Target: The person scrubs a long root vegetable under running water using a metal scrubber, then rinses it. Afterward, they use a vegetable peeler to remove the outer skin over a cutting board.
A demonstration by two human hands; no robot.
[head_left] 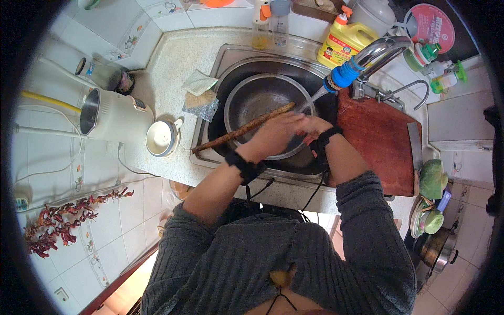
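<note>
A long, thin brown root point(244, 130), like a burdock or yam, lies slantwise over a metal basin point(229, 98) in the sink point(311, 63). Its lower left end reaches past the sink rim. My left hand point(275, 134) is just below the root, back upward, and whether it touches the root is unclear. Slightly blurred, my right hand point(313, 126) meets the left hand's fingers. Water runs from the blue filter nozzle point(342, 76) of the chrome faucet point(384, 45) towards both hands. The fingers overlap, so any grip is hidden.
Right of the sink lies a red-brown cutting board point(374, 145) with a knife point(414, 147) along its edge. Sponges and scouring pads point(201, 94), a small bowl point(160, 138) and a cream electric pot point(118, 114) stand left. Behind is a yellow detergent jug point(342, 45).
</note>
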